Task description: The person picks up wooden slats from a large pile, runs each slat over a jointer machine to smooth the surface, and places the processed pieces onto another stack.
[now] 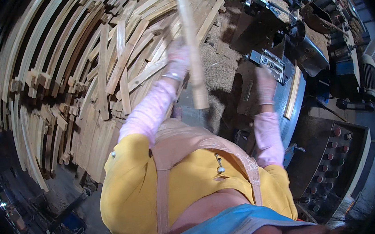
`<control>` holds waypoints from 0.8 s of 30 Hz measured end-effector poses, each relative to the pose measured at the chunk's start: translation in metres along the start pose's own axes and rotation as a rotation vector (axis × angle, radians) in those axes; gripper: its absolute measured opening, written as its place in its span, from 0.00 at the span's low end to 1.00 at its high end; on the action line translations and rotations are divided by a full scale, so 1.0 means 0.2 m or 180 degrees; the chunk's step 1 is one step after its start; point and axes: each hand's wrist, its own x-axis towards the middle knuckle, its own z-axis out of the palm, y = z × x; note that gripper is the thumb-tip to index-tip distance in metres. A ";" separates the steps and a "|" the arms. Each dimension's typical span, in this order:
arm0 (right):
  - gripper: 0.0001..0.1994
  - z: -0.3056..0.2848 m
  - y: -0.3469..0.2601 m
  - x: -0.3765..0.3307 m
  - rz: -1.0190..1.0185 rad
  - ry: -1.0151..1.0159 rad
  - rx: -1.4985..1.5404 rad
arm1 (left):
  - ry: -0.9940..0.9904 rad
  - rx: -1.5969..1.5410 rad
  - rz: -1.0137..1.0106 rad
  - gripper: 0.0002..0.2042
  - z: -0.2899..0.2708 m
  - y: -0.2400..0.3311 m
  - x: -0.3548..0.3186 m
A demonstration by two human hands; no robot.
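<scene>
Above the sawdust | left hand (177,61) grip clenched on blurred wooden strip (190,50) | right hand (265,85) grip unclear, by machine bracket (270,64)

Sawdust-strewn floor (219,69), stacked wooden slats (59,74), machinery (277,24)

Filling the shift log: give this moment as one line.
left hand: gripping long pale wooden slat | right hand: empty, near grey metal machine bracket | left: stacked wooden strips

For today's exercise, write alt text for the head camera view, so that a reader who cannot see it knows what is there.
A person's gloved left hand grips a long pale wooden stick, blurred, above a sawdust-covered floor. The gloved right hand is near a dark metal woodworking machine. A large heap of pale wooden slats fills the left side.
</scene>
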 end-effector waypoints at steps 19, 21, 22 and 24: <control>0.23 -0.29 0.27 -1.20 0.2014 -0.0623 -0.1604 | 0.0637 0.4961 -0.0179 0.28 -1.22 -0.42 -0.04; 0.14 -0.16 0.44 -0.92 0.1720 -0.0081 -0.1698 | 0.0936 0.4766 0.0395 0.26 -1.30 -0.58 -0.03; 0.09 -0.13 0.52 -0.78 0.1884 -0.0059 -0.1729 | 0.0827 0.4135 -0.0110 0.26 -1.15 -0.42 -0.04; 0.06 -0.03 0.71 -0.60 0.2230 0.0058 -0.1417 | 0.0590 0.3107 -0.0749 0.30 -0.91 -0.15 -0.06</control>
